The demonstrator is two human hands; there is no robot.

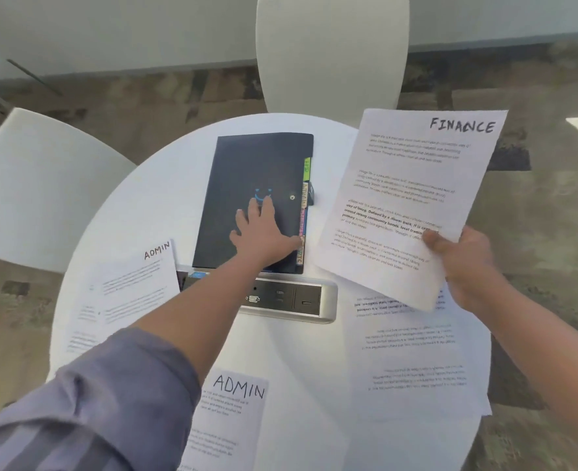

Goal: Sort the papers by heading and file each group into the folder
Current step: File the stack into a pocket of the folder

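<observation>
While the folder (pixel 257 185) is lying closed on the round table (pixel 144 205), it is being pressed flat by the left hand (pixel 262 232), whose fingers (pixel 262 207) are spread straight and released, grasping nothing. The thumb is being held at the coloured tabs (pixel 304 212) on the folder's edge. To the right of those fingers, a FINANCE sheet (pixel 413 185) is being pinched at its lower corner by the right hand (pixel 464 263), thumb on top, and is being kept tilted above the table. Beneath that hand, a sheaf of papers (pixel 417 351) is lying with its text upside down. Near the left forearm, two ADMIN sheets are lying apart: one (pixel 127 294) outside the sleeve (pixel 104 396), the other (pixel 226 419) under the elbow at the near rim. A socket panel (pixel 287 300) is sitting just behind the left wrist.
</observation>
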